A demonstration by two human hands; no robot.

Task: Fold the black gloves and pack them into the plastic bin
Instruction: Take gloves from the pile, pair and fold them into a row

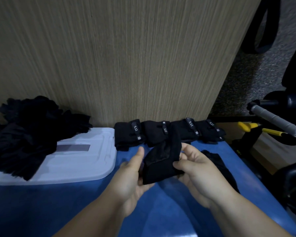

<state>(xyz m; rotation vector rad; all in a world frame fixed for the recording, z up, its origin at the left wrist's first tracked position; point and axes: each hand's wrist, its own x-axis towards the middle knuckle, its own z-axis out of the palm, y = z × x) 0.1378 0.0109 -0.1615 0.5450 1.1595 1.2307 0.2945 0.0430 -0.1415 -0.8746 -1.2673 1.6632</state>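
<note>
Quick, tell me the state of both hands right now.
Left hand: holds the black glove from its left side, thumb up along it.
Right hand: fingers curled round the same glove's right edge.

Blue tabletop [58, 202]: one black glove [161, 161], partly folded, held above it between the left hand [132, 175] and right hand [196, 171], fingers of both curled round its edges. Against the wood-grain panel [109, 57], a row of four folded gloves [166, 132], side by side, labelled straps up. At left, a loose glove pile [24, 132] overlapping a white plastic lid [85, 161]; at right, one more loose glove [219, 165] beside the right hand.
</note>
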